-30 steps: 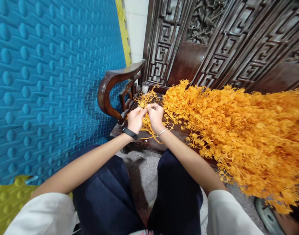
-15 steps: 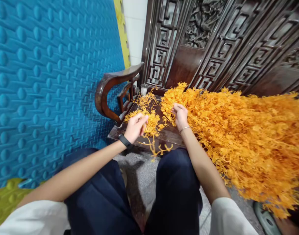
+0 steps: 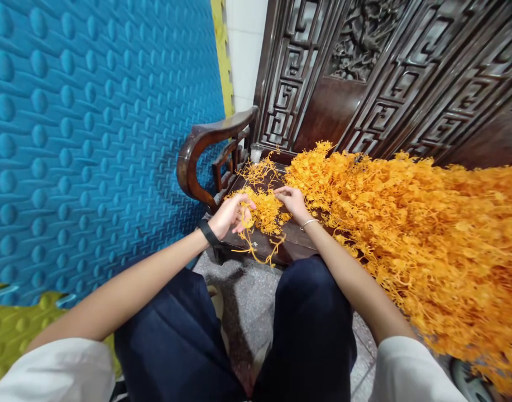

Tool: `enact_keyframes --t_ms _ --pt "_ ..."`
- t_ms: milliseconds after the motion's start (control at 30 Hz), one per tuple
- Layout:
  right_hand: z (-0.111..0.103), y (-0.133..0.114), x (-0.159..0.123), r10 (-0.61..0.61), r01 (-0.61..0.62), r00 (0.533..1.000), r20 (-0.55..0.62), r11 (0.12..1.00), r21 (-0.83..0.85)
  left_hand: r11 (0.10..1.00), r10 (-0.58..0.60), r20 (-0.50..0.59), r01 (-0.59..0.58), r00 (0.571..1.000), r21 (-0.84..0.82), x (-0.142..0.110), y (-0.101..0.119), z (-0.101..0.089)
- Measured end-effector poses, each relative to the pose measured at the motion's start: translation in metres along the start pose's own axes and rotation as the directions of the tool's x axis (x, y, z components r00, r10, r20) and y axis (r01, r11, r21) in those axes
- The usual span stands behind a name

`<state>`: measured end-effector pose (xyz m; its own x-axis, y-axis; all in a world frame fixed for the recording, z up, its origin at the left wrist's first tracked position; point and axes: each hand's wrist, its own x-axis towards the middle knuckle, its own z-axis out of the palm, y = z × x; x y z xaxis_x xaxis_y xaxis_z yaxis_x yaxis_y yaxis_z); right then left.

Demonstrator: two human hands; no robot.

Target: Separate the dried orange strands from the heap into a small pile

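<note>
My left hand (image 3: 230, 215) is loosely closed on a bare, branching orange plastic flower stem (image 3: 256, 252), which hangs below the fingers past the seat's front edge. Just behind the hand lies a small pile of loose orange flower pieces (image 3: 266, 209) on the dark wooden bench seat (image 3: 295, 237). At this pile's right side is my right hand (image 3: 292, 202), its fingers stretched out to the left and slightly apart, with nothing visible in them. A large heap of orange artificial flower sprays (image 3: 410, 223) covers the bench to the right.
Thin stripped orange stems (image 3: 259, 170) lie at the back of the seat. A curved wooden armrest (image 3: 192, 159) bounds the left, and a carved backrest (image 3: 331, 106) rises behind. Blue foam matting (image 3: 92, 139) is at the left. My knees are before the bench.
My right hand has moved left, from the edge of the large heap to the small pile, and its fingers have straightened. My left hand has opened somewhat; the hanging stem has turned.
</note>
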<state>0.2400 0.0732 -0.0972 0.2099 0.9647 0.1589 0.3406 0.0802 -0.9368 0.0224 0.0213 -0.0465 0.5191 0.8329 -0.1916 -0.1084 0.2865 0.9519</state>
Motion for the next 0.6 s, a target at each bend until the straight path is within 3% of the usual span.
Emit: enact_keyframes --t_ms 233,500,600 --pt "0.006 -0.001 -0.002 0.019 -0.021 0.999 0.036 0.999 0.037 1.0 -0.03 0.03 0.031 0.999 -0.005 -0.004 -0.002 -0.003" --pt "0.003 -0.021 -0.012 -0.026 0.02 0.999 0.029 0.985 0.17 0.992 0.06 0.042 -0.065 0.997 0.113 -0.005 -0.002 -0.002" --pt "0.002 -0.039 -0.024 -0.097 0.062 0.987 0.13 0.966 0.25 0.983 0.075 0.039 -0.08 0.996 0.165 -0.005 -0.003 -0.003"
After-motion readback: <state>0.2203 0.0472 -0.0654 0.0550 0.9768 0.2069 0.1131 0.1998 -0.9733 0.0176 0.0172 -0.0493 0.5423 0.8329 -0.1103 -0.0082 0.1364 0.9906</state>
